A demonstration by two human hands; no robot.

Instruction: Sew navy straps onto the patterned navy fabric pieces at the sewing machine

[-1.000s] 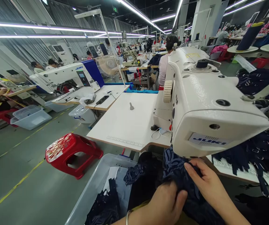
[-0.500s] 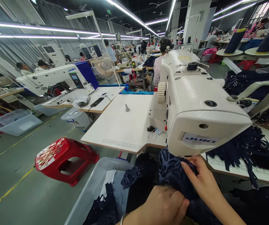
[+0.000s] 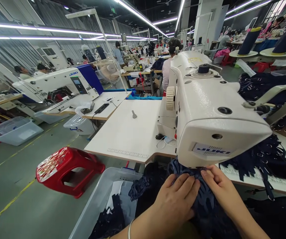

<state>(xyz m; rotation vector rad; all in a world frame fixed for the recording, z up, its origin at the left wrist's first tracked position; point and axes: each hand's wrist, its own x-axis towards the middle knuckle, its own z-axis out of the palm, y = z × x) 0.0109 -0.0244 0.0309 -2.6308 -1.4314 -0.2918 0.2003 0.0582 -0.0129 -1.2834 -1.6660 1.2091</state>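
Dark navy lace fabric (image 3: 182, 169) lies bunched under the head of a white Juki sewing machine (image 3: 207, 109). My left hand (image 3: 176, 199) rests on the fabric with its fingers stretched forward and flat. My right hand (image 3: 219, 187) presses on the same fabric just right of it, fingertips tucked under the machine's front end. More navy lace pieces (image 3: 259, 157) spill across the table to the right of the machine.
A white work table (image 3: 130, 132) extends left of the machine. A clear plastic bin (image 3: 100, 199) with dark fabric sits below my hands. A red stool (image 3: 65, 169) stands on the floor at left. Other workers and sewing machines (image 3: 58, 83) fill the background.
My left hand has gone from a closed grip lower down to fingers laid flat on the fabric, moving up beside my right hand. The view has shifted slightly.
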